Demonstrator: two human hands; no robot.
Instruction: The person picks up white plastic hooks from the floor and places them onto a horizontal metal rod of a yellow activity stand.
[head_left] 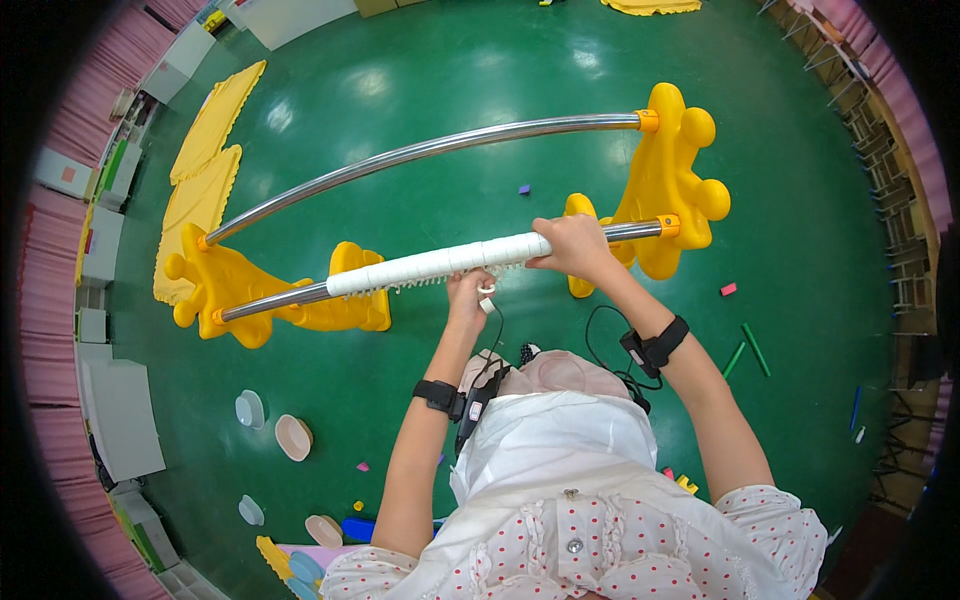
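Observation:
A white banded sleeve [440, 264] with small fringe-like bits along its underside covers the middle of the lower metal bar [262, 301]. My right hand [570, 246] is wrapped round the sleeve's right end. Just below the sleeve's middle, my left hand [468, 297] is closed, its fingers close to the fringe; what they hold is hidden. A small white piece [487, 305] shows at the left hand, with a thin dark cable running down from it. The bar spans two yellow animal-shaped plastic stands, the left stand [230, 290] and the right stand [655, 190].
A curved upper metal bar [420, 153] joins the stands beyond my hands. Yellow cloths [200, 215] lie at the far left. Basins, including a pinkish one [293, 438], are on the green floor [400, 90], with green sticks [755, 350] at right. Stacked chairs [900, 220] line the right side.

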